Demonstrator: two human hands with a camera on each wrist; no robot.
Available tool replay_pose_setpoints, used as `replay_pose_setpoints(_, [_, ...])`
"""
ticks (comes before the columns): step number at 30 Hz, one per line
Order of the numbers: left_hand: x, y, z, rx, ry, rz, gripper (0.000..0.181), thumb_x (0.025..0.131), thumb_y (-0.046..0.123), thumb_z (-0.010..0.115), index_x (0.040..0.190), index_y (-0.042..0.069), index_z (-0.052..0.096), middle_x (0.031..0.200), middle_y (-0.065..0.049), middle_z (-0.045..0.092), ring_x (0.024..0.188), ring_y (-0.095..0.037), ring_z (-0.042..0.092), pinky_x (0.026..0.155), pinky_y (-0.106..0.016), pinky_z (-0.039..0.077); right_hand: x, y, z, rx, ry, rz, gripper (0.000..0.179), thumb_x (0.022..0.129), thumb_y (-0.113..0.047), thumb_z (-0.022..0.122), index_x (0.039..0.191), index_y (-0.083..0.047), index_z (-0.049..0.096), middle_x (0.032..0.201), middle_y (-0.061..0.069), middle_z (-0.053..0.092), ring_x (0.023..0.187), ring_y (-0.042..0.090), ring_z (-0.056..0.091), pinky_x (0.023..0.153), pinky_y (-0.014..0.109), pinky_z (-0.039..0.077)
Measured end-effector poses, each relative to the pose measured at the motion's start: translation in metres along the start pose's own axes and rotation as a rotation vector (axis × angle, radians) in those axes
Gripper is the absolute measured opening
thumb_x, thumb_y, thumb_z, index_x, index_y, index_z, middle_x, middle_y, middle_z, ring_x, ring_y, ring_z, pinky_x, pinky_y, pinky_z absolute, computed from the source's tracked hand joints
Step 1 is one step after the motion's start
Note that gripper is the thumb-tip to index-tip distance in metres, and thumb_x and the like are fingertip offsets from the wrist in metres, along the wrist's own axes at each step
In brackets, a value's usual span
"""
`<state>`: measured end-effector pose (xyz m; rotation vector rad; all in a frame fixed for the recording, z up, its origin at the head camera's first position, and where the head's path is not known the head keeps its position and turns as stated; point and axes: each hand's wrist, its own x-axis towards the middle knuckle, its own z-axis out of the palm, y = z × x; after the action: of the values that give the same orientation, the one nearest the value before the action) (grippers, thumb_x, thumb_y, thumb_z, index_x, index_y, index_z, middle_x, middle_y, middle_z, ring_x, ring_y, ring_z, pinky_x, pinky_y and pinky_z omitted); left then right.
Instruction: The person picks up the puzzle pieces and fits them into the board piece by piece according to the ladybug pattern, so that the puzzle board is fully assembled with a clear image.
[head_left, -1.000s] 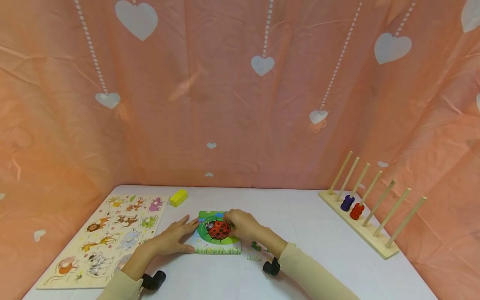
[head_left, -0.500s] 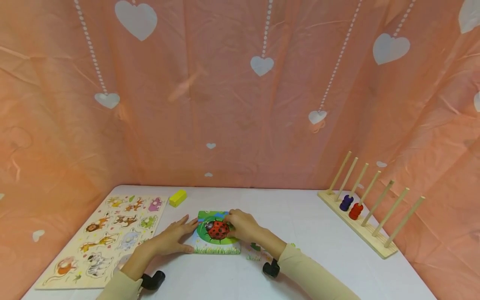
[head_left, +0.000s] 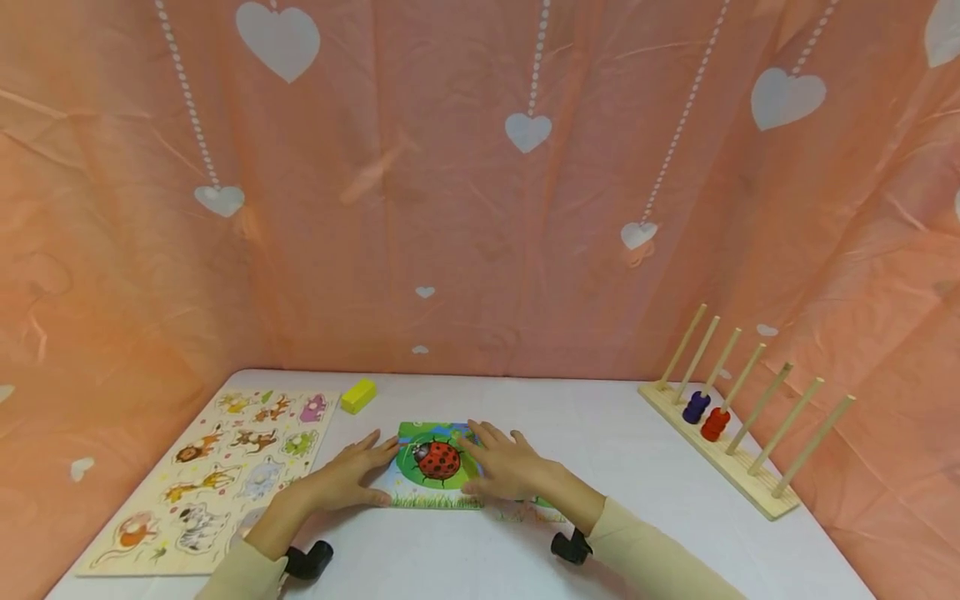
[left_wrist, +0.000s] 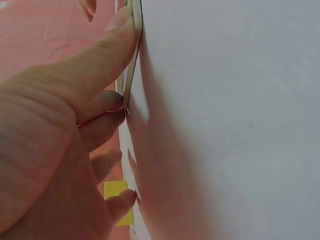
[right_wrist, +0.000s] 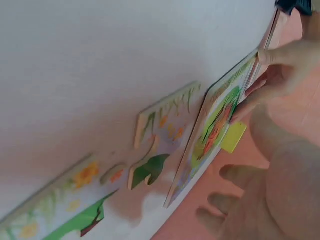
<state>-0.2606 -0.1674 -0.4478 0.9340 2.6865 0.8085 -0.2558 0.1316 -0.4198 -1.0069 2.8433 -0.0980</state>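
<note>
A ladybug picture puzzle (head_left: 437, 461) lies flat on the white table in front of me. My left hand (head_left: 345, 477) rests at its left side, fingers spread and thumb extended. In the left wrist view, the thumb (left_wrist: 102, 52) and some fingertips meet the edge of the puzzle board. My right hand (head_left: 510, 464) is over the board's right side, with its fingers extended and spread and no piece between them. Loose puzzle pieces with grass and flowers (right_wrist: 165, 115) lie beside the board in the right wrist view, partly hidden under the right forearm in the head view.
On the left lies a wooden animal puzzle board (head_left: 112, 567). Behind the left hand sits a yellow block (head_left: 358, 396). A wooden peg stand (head_left: 712, 448) is at the right, carrying purple rings (head_left: 696, 407) and red rings (head_left: 716, 424). A pink heart-patterned curtain (head_left: 465, 250) hangs behind the table.
My right hand has let go of the ladybug picture's right part, spread its fingers and drawn slightly right. More of the ladybug shows. The left hand has stayed in place.
</note>
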Motion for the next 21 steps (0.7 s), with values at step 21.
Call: replay_pose_setpoints(21, [0.0,-0.001,-0.001,-0.012,-0.009,-0.001,0.083,0.084,0.038,0.077,0.145,-0.008,0.044,0.156,-0.026,0.032,0.144,-0.056,0.013,0.11,-0.074,0.012,-0.012,-0.022,0.01,0.019,-0.172,-0.022,0.086,0.094,-0.064,0.053,0.158,-0.012,0.029,0.166,0.001,0.017,0.152,0.023,0.016,0.118,0.061,0.018])
